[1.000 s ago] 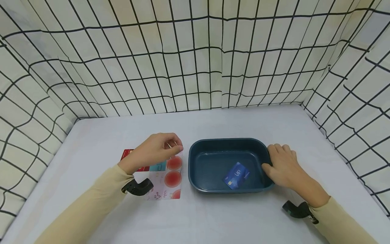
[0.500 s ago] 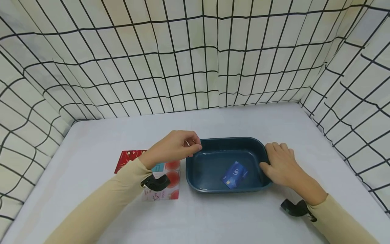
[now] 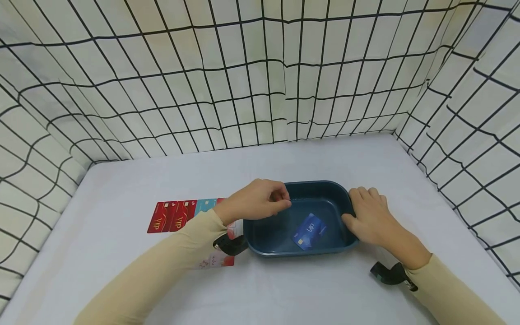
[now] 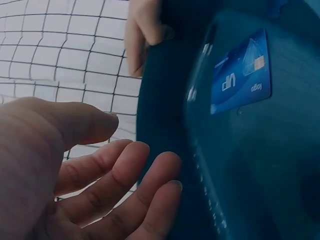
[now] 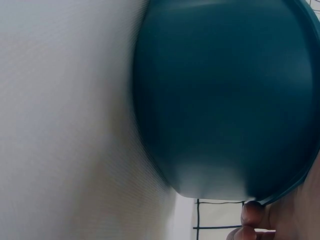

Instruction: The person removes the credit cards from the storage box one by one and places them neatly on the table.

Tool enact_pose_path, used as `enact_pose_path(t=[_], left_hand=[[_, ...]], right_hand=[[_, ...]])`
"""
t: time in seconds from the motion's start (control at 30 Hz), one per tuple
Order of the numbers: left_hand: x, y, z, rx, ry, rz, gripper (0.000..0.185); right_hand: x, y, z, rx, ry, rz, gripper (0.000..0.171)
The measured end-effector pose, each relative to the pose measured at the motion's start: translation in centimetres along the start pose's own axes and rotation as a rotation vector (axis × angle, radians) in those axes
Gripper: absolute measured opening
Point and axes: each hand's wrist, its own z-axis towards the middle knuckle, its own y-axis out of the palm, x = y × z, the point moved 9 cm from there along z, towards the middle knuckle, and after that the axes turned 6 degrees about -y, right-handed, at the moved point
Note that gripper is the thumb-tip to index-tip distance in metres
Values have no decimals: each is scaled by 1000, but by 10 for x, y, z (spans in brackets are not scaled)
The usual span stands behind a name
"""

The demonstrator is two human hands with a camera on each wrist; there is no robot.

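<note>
Moved rightward from above the cards, the left hand (image 3: 257, 201) now hovers over the near-left rim of the dark teal tray (image 3: 321, 187), fingers loosely curled, holding nothing. Behind its forearm lie red cards (image 3: 170, 216) and a patterned sheet (image 3: 217, 261) on the white bench (image 3: 122, 180). Right of that hand, inside the tray, rests a blue card (image 3: 309, 230) marked VIP. The right hand (image 3: 369, 216) grips the tray's right rim. Only the left wrist view shows the card's gold chip (image 4: 258, 62); the right wrist view shows just the tray's smooth outer wall (image 5: 220, 100).
</note>
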Motion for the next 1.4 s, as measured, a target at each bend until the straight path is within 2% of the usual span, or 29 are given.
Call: enact_pose_path(t=[0.27, 0.5, 0.83, 1.0, 1.23, 1.4], left_hand=[[12, 18, 14, -31, 21, 2, 14], [20, 30, 21, -22, 35, 31, 13], [26, 44, 28, -32, 28, -85, 14], [25, 51, 27, -12, 6, -106, 14], [29, 64, 21, 4, 26, -80, 18], [22, 70, 24, 9, -13, -76, 22]], right_hand=[[0, 0, 0, 2, -4, 2, 25], [-1, 0, 0, 1, -6, -1, 27], [0, -1, 0, -18, 15, 2, 29], [-2, 0, 0, -24, 7, -2, 28], [-2, -1, 2, -20, -4, -7, 29], [-2, 0, 1, -19, 2, -8, 31]])
